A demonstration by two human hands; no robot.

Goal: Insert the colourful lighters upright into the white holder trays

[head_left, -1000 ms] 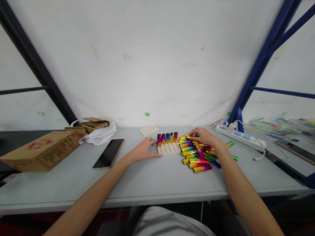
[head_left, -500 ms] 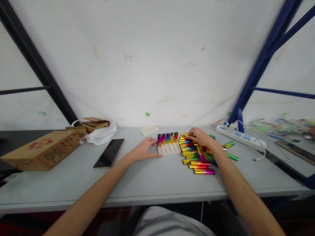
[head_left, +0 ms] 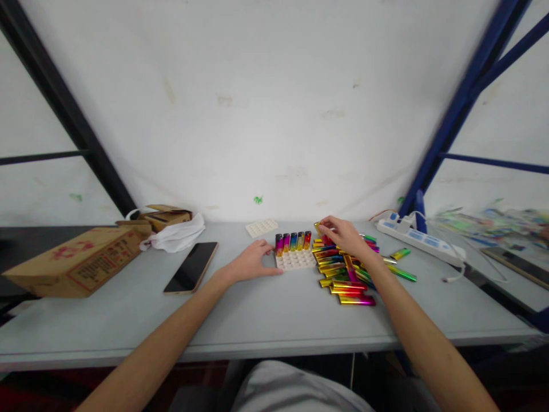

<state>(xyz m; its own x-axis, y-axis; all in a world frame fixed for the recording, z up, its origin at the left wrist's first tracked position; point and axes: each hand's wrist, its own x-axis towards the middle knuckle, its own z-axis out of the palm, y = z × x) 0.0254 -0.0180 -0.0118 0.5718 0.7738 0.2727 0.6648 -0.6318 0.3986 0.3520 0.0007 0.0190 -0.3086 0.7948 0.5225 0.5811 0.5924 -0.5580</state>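
Note:
A white lighter tray [head_left: 295, 261] with rows of small sockets lies on the table in front of me. Along its back row several shiny lighters [head_left: 293, 242] stand upright, their dark tops up. My left hand [head_left: 253, 260] grips the tray's left side, thumb at the near corner and fingers by the back corner. Just right of the tray is a loose pile of metallic multicoloured lighters [head_left: 349, 269]. Above the back of that pile, my right hand [head_left: 342, 233] pinches one lighter [head_left: 318, 227], whose gold end sticks out past the fingertips.
A second white tray [head_left: 261, 228] lies near the wall. To the left are a phone [head_left: 191, 268], a white plastic bag [head_left: 178, 233] and a cardboard box [head_left: 77, 257]. A power strip [head_left: 420, 237] with cables is at the right, before a blue frame post [head_left: 446, 126].
My right hand has lifted a lighter from the pile and shifted slightly left and up with it. My left hand and the tray have stayed in place.

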